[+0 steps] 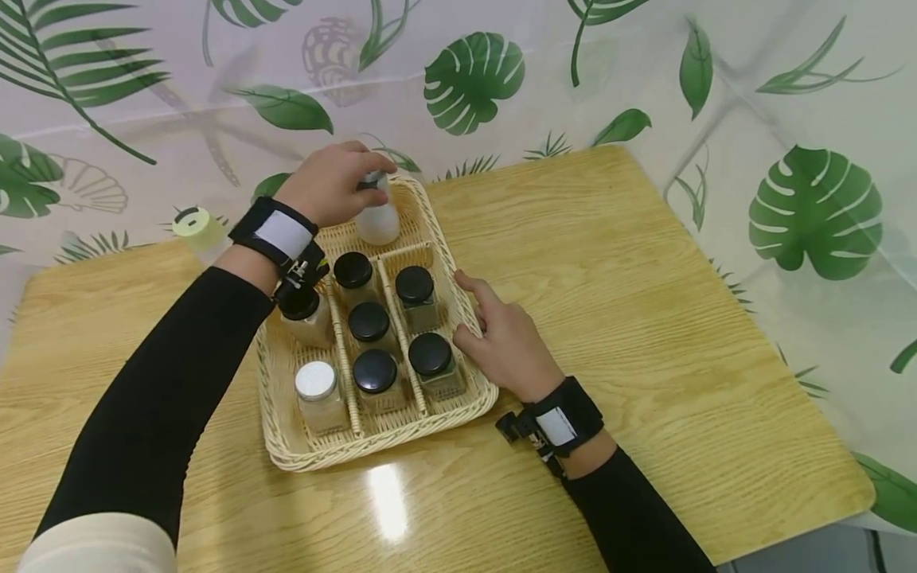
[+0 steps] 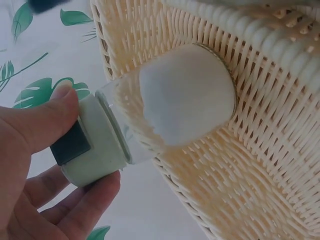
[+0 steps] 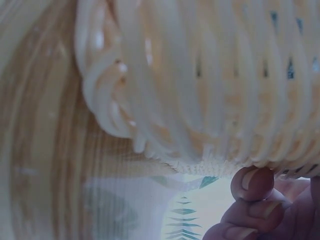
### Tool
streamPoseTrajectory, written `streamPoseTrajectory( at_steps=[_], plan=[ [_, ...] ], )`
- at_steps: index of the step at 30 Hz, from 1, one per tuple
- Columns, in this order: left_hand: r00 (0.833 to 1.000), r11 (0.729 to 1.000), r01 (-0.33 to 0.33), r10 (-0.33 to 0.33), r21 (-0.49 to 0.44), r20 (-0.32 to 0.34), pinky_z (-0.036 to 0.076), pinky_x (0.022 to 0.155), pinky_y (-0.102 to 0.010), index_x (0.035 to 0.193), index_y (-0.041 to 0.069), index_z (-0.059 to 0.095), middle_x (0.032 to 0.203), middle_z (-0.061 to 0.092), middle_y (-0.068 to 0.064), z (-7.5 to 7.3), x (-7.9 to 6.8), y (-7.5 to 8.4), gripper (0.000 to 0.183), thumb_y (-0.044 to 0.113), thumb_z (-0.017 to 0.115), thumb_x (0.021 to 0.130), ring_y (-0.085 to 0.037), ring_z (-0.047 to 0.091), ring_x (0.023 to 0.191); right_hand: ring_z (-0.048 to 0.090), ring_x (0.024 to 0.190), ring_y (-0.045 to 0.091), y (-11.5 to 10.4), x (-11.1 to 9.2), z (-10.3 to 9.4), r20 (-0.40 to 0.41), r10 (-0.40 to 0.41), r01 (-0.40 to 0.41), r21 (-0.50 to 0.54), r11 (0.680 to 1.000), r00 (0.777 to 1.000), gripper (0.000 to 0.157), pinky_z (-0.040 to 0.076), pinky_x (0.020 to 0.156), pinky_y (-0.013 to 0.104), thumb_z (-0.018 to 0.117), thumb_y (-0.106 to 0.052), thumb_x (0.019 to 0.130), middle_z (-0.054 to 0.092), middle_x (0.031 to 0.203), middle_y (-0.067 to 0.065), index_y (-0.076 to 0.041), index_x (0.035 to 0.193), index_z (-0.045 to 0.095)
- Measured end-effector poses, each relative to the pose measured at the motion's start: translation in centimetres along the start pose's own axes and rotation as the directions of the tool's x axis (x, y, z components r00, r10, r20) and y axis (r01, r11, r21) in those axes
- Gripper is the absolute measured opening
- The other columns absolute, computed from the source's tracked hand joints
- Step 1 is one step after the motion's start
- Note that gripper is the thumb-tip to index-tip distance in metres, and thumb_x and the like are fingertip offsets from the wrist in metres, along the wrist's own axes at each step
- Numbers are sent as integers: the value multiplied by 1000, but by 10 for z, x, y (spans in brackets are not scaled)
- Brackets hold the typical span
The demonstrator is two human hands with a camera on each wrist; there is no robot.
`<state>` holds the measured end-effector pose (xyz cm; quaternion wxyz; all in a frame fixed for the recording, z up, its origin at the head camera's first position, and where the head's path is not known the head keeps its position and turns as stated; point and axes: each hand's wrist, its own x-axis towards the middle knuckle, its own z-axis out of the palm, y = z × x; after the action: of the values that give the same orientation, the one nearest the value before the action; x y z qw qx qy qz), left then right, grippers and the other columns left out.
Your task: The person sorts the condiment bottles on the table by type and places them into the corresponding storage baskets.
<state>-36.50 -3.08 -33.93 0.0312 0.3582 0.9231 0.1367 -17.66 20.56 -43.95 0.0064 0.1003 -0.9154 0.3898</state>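
Note:
My left hand (image 1: 333, 183) grips a clear seasoning bottle (image 1: 378, 223) by its cap, thumb on one side and fingers on the other. White powder fills the lower part of the bottle (image 2: 187, 95); its pale green cap carries a dark patch. The bottle's base is inside the back compartment of a woven basket (image 1: 337, 455). My right hand (image 1: 512, 342) holds the basket's right side, thumb and index finger at the rim. In the right wrist view, curled fingers (image 3: 260, 212) touch the basket wall (image 3: 165, 75).
Several square jars with black lids, like the jar (image 1: 376, 382), stand in the basket's divided compartments. One jar (image 1: 318, 394) has a white lid. Left of the basket, a bottle with a yellow-green cap (image 1: 195, 224) stands on the wooden table (image 1: 645, 358). Leaf-patterned cloth (image 1: 544, 87) hangs behind.

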Motion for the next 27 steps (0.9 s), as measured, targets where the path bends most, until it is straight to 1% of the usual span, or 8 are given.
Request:
streamPoseTrajectory(
  at_steps=[5,16,27],
  plan=[
    [1000,1000,15,-14,-3,22,45,96,-50,140,10,57,132,58,-18,1,0,0,42,22,63,100,-35,56,115,29,40,10,-1,0,0,0,-1,1,4,1000,1000,64,30,42,30,56,-23,91,35,53,-5,-23,153,38],
    [1000,1000,19,-19,-11,22,46,94,-49,139,10,57,131,58,-17,1,-1,1,42,21,63,100,-34,57,112,28,41,10,-2,0,-1,-7,-3,2,-8,1000,1000,64,31,42,30,56,-24,91,35,54,-5,-21,152,39],
    [999,1000,26,-25,-12,24,46,95,-48,137,9,58,130,58,-17,3,-1,0,41,21,64,99,-34,56,113,28,41,9,0,0,1,-7,-4,4,-6,1000,1000,64,31,42,30,56,-23,91,34,54,-6,-22,153,39]
  ],
)
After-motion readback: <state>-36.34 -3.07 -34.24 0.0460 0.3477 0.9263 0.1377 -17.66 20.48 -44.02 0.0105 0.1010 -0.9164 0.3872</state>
